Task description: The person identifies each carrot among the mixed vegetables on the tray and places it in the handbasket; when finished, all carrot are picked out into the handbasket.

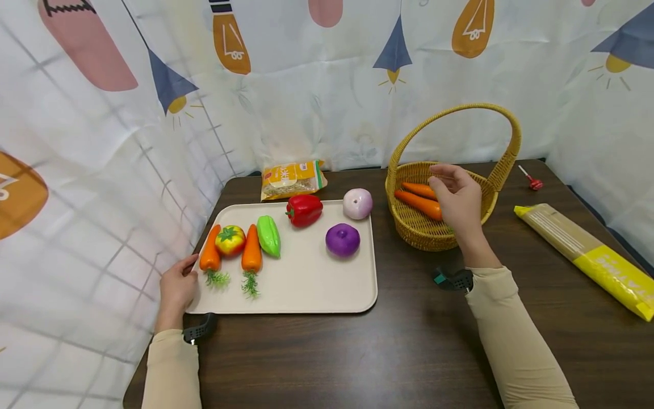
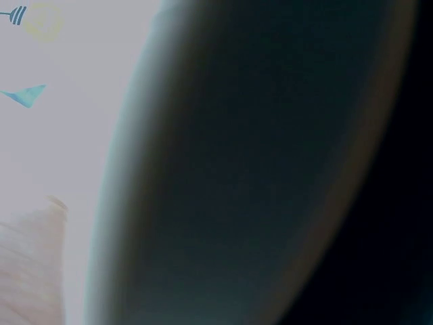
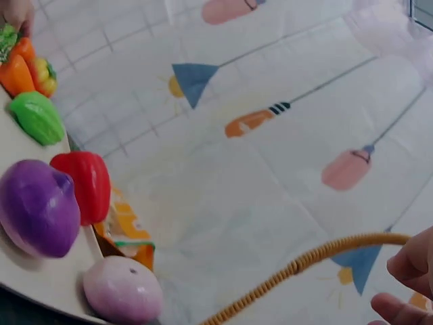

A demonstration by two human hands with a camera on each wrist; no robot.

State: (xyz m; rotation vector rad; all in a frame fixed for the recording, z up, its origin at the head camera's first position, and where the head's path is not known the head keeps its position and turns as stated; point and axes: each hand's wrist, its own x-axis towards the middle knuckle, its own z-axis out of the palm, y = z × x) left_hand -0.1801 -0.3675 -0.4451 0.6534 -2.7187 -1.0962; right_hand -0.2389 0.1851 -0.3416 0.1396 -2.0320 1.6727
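My left hand [image 1: 179, 287] grips the left rim of a cream tray [image 1: 306, 289]; the left wrist view is mostly filled by a dark blurred shape. Over a wicker basket [image 1: 426, 241] hangs my right hand [image 1: 460, 199], fingers loosely bent, thumb apart, holding nothing visible. Beneath it in the basket lie two orange carrots [image 1: 419, 204], partly hidden by the hand. On the tray are two leafy-topped carrots [image 1: 252, 250], a red-yellow tomato-like piece [image 1: 230, 241], a green ridged vegetable [image 1: 268, 236], a red bell pepper [image 1: 304, 210], a purple onion-like vegetable [image 3: 39, 208] and a pale onion [image 1: 357, 203].
Behind the tray lies an orange food packet [image 1: 292, 180]. Right of the basket are a red lollipop [image 1: 535, 183] and a long yellow pasta packet [image 1: 587, 255]. The basket's tall handle [image 1: 455, 108] arches above it. Patterned curtains [image 1: 327, 113] border the dark table [image 1: 327, 363].
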